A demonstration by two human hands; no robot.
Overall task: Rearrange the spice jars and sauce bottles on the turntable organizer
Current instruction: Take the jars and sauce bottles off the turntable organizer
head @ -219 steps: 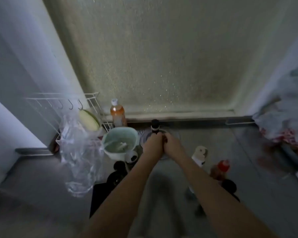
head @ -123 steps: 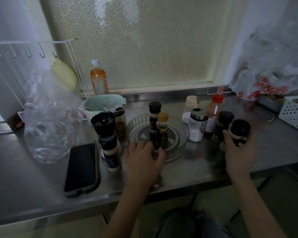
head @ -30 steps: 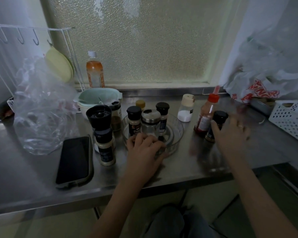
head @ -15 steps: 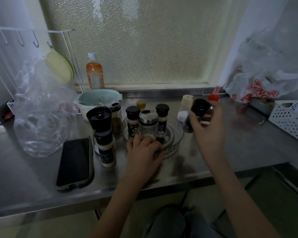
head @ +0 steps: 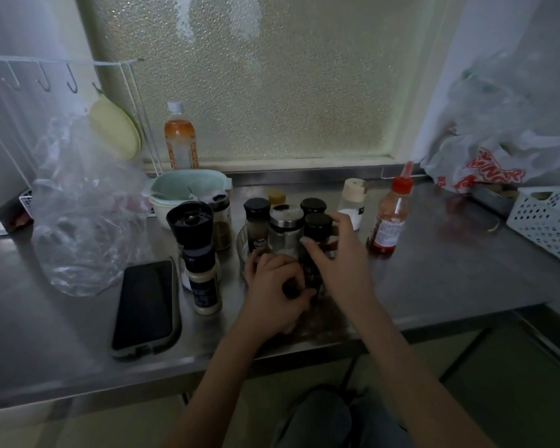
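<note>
Here, the clear round plastic turntable organizer (head: pixel 242 245) is seen near the middle of the grey steel table (head: pixel 450 276), mostly hidden by hands. A dark glass jar with a black cap (head: pixel 317 236) is gripped by the right hand (head: pixel 335 253) at its near right edge, probably to be set down there. The left hand (head: pixel 274 286) is closed on the near rim, apparently to stop it turning. The red sauce bottle (head: pixel 389 221) and white-capped shaker (head: pixel 352 202) are left outside, to the right.
</note>
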